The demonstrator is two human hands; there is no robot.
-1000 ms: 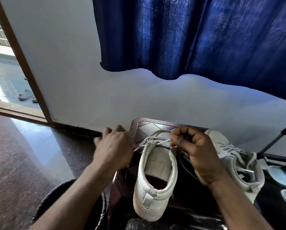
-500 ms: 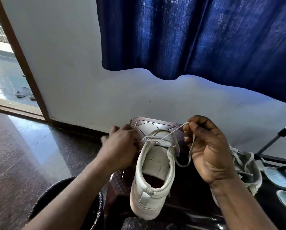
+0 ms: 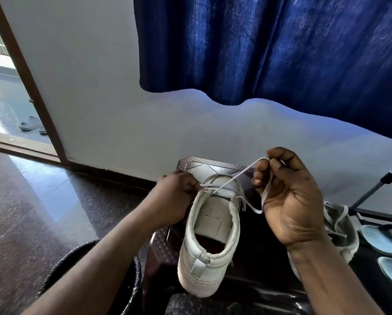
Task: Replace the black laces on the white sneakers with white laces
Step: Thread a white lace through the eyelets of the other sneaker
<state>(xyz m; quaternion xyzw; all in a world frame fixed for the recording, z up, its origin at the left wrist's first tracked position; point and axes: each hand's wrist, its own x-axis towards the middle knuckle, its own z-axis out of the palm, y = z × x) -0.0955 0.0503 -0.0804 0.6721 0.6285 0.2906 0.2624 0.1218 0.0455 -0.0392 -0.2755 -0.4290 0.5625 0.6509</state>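
Observation:
A white sneaker (image 3: 207,251) stands heel toward me on a dark brown plastic stool (image 3: 209,165). A white lace (image 3: 233,176) runs from its upper eyelets. My left hand (image 3: 174,196) grips the sneaker's left side near the eyelets, fingers curled there. My right hand (image 3: 288,196) is raised to the right and pinches the white lace, drawing it taut up and away, with a slack loop hanging below. The second white sneaker (image 3: 340,228), laced in white, lies behind my right wrist, partly hidden.
A blue curtain (image 3: 270,48) hangs over the white wall ahead. A dark round basket (image 3: 131,280) stands below left of the stool. Pale blue slippers (image 3: 385,246) and a black rack (image 3: 376,196) are at right. A doorway opens at far left.
My right hand has lifted up and to the right from the sneaker's tongue, pulling the white lace through and taut. My left hand has stayed at the sneaker's left side.

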